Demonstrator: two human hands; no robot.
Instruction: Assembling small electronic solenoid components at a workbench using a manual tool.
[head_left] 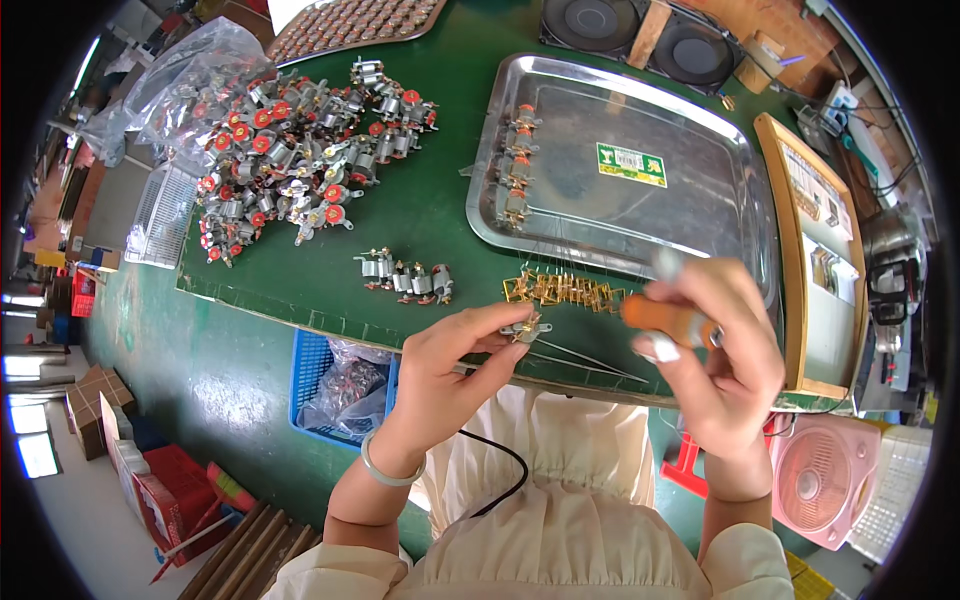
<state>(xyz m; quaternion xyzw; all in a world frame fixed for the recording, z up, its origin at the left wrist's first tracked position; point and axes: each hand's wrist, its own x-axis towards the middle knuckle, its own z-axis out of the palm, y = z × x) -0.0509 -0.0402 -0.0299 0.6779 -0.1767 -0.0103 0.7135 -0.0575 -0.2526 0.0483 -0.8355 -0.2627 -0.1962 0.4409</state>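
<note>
Between the thumb and fingers of my left hand (440, 370) is a small metal motor-like part (526, 329) with side lugs, held over the table's near edge. Beside it, my right hand (725, 350) is closed round an orange-handled tool (668, 320); motion blurs the fingertips, and the tool's working end cannot be made out. Thin metal tweezers (590, 362) lie below the hands. Just beyond them is a row of brass-coloured clips with wire leads (565, 289). A short row of silver motor-like parts (405, 277) sits to the left of this row.
A large heap of red-topped metal parts (290, 160) covers the table's left. A steel tray (640, 120) holds a column of parts (517, 165). Black fans (690, 55) stand at the back, a wood-framed board (815, 260) at right. Below are a blue crate (312, 375) and pink fan (825, 470).
</note>
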